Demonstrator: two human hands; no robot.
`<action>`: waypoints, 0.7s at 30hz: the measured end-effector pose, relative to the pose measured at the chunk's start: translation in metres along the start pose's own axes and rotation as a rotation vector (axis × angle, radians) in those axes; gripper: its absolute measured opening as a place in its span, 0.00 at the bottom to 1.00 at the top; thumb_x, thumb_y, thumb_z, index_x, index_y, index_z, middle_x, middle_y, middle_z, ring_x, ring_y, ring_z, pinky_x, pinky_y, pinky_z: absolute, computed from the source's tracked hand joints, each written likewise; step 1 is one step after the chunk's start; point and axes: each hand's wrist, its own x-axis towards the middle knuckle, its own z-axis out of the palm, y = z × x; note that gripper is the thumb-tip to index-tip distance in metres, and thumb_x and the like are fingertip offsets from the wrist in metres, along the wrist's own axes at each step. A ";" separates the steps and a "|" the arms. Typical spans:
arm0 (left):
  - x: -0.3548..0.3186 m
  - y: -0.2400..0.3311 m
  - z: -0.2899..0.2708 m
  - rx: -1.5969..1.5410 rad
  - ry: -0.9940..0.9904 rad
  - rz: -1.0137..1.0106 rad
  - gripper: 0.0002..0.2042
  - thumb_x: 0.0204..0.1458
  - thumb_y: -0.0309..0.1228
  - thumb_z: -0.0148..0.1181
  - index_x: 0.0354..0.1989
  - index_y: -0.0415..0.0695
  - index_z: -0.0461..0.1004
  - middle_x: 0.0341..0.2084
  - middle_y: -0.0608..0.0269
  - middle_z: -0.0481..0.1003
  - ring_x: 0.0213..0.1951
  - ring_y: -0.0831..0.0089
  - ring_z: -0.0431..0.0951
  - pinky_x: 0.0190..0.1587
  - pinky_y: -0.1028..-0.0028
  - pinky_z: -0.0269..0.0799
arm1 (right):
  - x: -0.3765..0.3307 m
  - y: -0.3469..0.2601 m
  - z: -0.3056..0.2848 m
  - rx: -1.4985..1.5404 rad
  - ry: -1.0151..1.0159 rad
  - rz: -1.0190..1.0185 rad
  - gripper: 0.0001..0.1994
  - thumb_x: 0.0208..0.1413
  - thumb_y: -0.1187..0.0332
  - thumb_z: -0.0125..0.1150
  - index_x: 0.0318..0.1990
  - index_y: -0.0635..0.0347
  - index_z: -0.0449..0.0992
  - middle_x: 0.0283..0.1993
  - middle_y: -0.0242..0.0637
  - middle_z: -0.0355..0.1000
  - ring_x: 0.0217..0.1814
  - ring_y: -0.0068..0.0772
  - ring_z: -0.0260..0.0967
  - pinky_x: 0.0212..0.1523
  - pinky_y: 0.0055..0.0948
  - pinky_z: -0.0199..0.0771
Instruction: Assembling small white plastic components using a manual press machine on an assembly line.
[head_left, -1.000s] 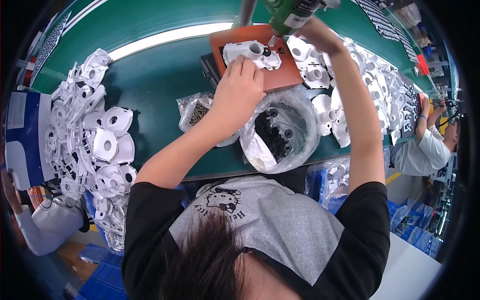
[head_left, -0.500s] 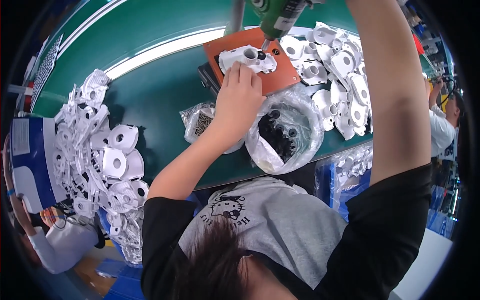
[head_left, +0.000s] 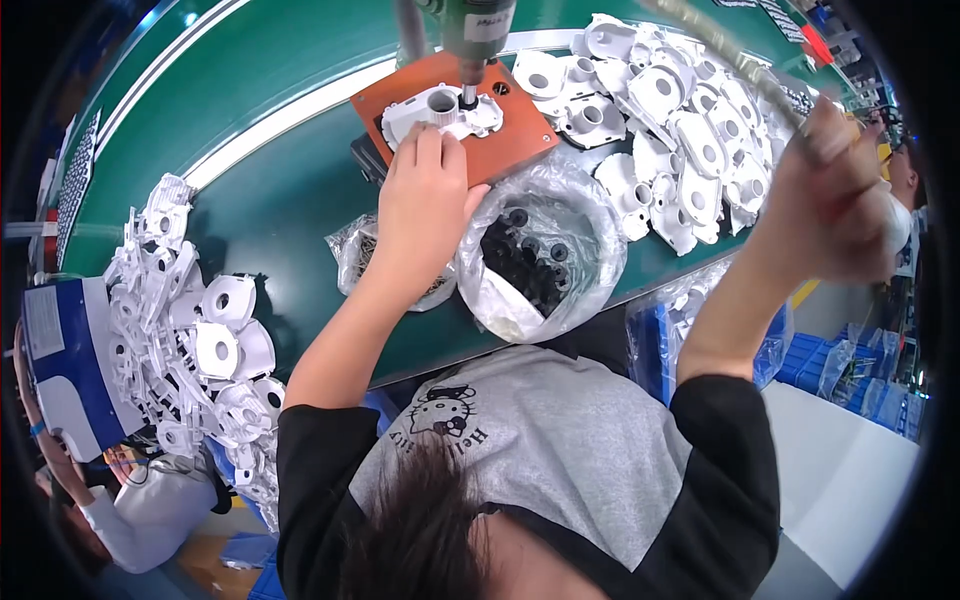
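Note:
My left hand (head_left: 425, 180) presses its fingertips on the near edge of a white plastic housing (head_left: 404, 116), steadying it on an orange fixture plate (head_left: 520, 135). Over it hangs a green machine head (head_left: 478, 28), whose metal spindle (head_left: 469, 94) reaches down onto a small black part in the housing, beside its round opening. Out to the right, my right hand (head_left: 835, 200) is closed around the end of a long lever (head_left: 725, 45); motion smears it somewhat.
An open plastic bag of black parts (head_left: 525, 270) and a smaller bag of screws (head_left: 352, 262) lie near the fixture. White housings heap up at right (head_left: 690, 125) and left (head_left: 170, 310). Blue bins (head_left: 830, 365) stand at lower right. Co-workers sit at both sides.
My right arm has come down and outward, bringing the hand and lever into view. The spindle has lowered onto the black part. My left hand still holds the housing; the view has shifted.

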 end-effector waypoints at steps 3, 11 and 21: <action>-0.002 0.002 0.000 0.016 0.005 -0.016 0.26 0.38 0.34 0.68 0.42 0.31 0.67 0.42 0.48 0.65 0.51 0.53 0.67 0.52 0.65 0.66 | -0.083 0.007 0.005 -0.313 0.008 0.126 0.16 0.48 0.61 0.34 0.12 0.56 0.57 0.23 0.44 0.68 0.35 0.44 0.68 0.56 0.43 0.48; 0.004 0.001 -0.002 0.057 -0.005 -0.034 0.25 0.39 0.40 0.67 0.40 0.34 0.69 0.40 0.51 0.67 0.45 0.58 0.70 0.44 0.67 0.70 | -0.042 0.006 -0.021 -0.183 -0.195 0.078 0.14 0.44 0.64 0.40 0.10 0.55 0.57 0.19 0.43 0.65 0.27 0.40 0.63 0.54 0.43 0.48; 0.011 -0.050 0.007 -0.189 0.164 -0.093 0.22 0.46 0.34 0.60 0.49 0.39 0.69 0.51 0.47 0.63 0.51 0.48 0.65 0.51 0.59 0.64 | 0.125 0.100 0.093 -0.049 0.154 0.416 0.18 0.60 0.50 0.42 0.31 0.55 0.67 0.25 0.28 0.64 0.26 0.24 0.60 0.31 0.23 0.58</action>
